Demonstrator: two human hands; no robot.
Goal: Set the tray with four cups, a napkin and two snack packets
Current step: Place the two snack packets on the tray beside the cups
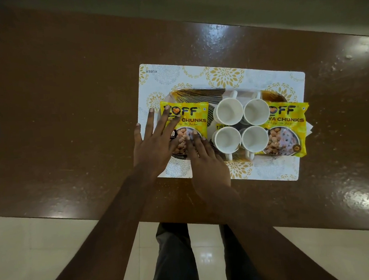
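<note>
A patterned tray [197, 93] lies on a white and gold placemat [218, 76]. Several white cups [228, 112] stand upright in a two-by-two block at its middle. One yellow snack packet [194, 119] lies on the tray's left end, a second yellow snack packet [287, 130] on its right end. A white napkin [309, 127] peeks out from under the right packet. My left hand [155, 139] lies flat with fingers spread on the left packet's left side. My right hand [204, 160] rests fingers-down on that packet's lower right corner. Neither hand grips it.
The placemat sits on a glossy brown table [68, 115], whose near edge runs just below my wrists. Pale floor tiles [44, 248] and my legs show beneath the table edge.
</note>
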